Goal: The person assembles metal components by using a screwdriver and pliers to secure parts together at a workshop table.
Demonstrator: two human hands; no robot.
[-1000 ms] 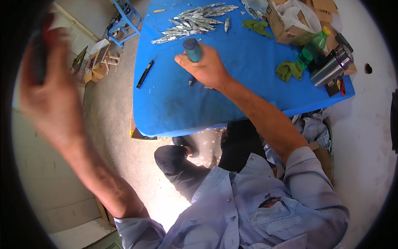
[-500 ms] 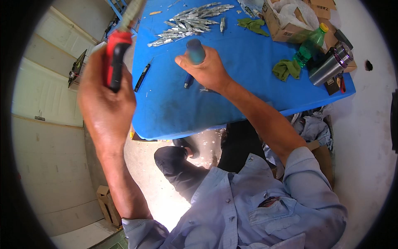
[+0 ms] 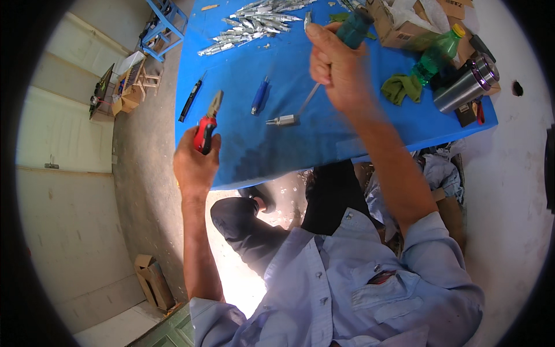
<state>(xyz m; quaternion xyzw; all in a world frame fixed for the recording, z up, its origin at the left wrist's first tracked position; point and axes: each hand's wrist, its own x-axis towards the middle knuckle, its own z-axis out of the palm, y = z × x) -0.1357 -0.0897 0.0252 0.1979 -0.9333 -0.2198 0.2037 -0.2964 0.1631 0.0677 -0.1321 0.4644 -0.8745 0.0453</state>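
In my left hand (image 3: 195, 165) is a pair of pliers (image 3: 207, 127) with red and black handles, its jaws pointing up over the left part of the blue-covered table. My right hand (image 3: 338, 69), slightly blurred, is closed around the dark green handle of a screwdriver (image 3: 356, 28). Its thin shaft slants down to the right end of a small silver metal piece (image 3: 282, 120) on the table; whether the two touch, I cannot tell. A blue pen-like tool (image 3: 260, 96) lies between my hands, and a black one (image 3: 191, 101) lies farther left.
Several silver-grey pieces lie heaped (image 3: 254, 28) at the table's far side. To the right are a green cloth (image 3: 401, 89), a green bottle (image 3: 435, 58) with a yellow cap, a steel flask (image 3: 466, 85) and a cardboard box (image 3: 399, 29). A blue stool (image 3: 165, 32) stands beyond the left edge.
My left hand has lowered the pliers and brought them right, over the table. My right hand has moved right and up with the screwdriver, uncovering the blue tool and the silver piece.
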